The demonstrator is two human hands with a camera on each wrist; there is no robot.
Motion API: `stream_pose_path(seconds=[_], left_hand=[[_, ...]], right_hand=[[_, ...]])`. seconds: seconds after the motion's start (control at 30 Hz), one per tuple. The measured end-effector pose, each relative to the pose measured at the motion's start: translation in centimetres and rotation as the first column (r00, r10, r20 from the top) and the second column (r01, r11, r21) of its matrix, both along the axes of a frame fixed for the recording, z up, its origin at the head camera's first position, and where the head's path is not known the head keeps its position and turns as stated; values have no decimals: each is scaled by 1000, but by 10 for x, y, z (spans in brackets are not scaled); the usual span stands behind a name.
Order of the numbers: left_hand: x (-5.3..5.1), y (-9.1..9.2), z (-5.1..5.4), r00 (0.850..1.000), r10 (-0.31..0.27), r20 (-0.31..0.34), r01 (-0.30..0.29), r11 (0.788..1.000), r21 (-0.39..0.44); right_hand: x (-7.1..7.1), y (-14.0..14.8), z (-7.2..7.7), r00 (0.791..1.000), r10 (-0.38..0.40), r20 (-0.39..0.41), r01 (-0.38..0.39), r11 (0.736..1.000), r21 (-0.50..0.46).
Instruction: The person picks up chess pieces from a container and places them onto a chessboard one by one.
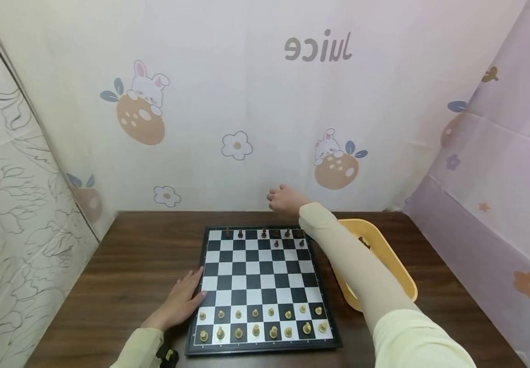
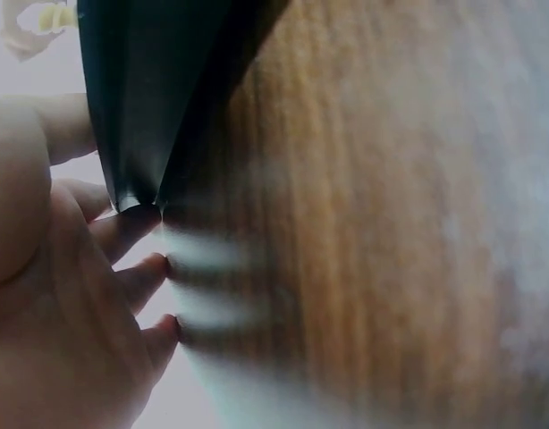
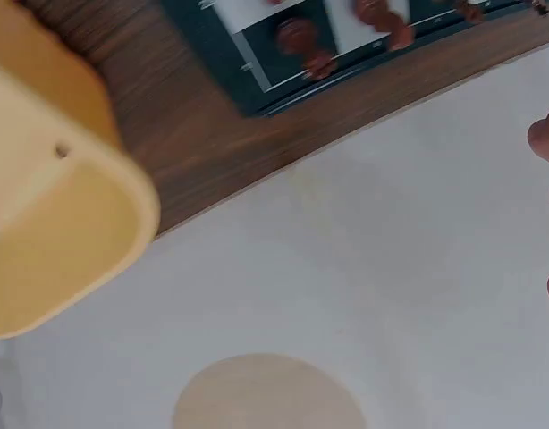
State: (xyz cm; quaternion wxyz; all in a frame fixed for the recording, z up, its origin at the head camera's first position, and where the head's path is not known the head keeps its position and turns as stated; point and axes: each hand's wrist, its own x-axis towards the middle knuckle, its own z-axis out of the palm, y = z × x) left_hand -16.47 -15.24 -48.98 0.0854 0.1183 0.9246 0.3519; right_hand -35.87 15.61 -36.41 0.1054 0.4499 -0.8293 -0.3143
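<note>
Right side, you wear a smooth pale-beige layer (image 1: 366, 266) down the forearm, cream cuff (image 1: 313, 213) at the wrist | pale-yellow upper sleeve (image 1: 417, 337) over it, soft folds | your left sleeve (image 1: 141, 347) pale yellow, ends at the wrist | black item (image 1: 168, 358), yellow patch, beside it; fastening unclear | your left hand (image 1: 179, 302), right hand (image 1: 288, 200) bare

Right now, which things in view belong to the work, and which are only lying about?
Likely in the work: left hand, right hand, board, pale pieces, dark pieces, tub.

Likely only surroundings: table, printed cloth.
</note>
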Motion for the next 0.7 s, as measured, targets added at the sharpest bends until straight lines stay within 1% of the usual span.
stream_pose_path(seconds=[0.1, 0.23, 0.37, 0.43, 0.57, 0.63, 0.7], left_hand=[[1, 0, 1, 1000, 7, 11, -7, 1000, -3], [2, 0, 3, 1000, 9, 19, -9, 1000, -3], [1, -1, 2, 1000, 1, 13, -1, 1000, -11], [0, -2, 1, 1000, -1, 5, 1, 1000, -16], [-2, -2, -1, 1000, -3, 7, 3, 999, -32], [-3, -2, -2, 1000, -4, 17, 4, 999, -34], [-3, -2, -1, 1000, -5, 24, 6, 999, -38]], right_hand=[[1, 16, 0, 1000, -4, 13, 5, 1000, -28], [5, 36, 2, 998, -36, 48, 40, 996, -81], [10, 55, 5, 990, -89, 112, 107, 980, -166], [11, 65, 6, 986, -107, 127, 131, 972, -197], [14, 84, 6, 986, -121, 117, 144, 965, -219], [17, 93, 7, 986, -119, 113, 143, 963, -227], [22, 103, 9, 987, -113, 115, 139, 956, -257]])
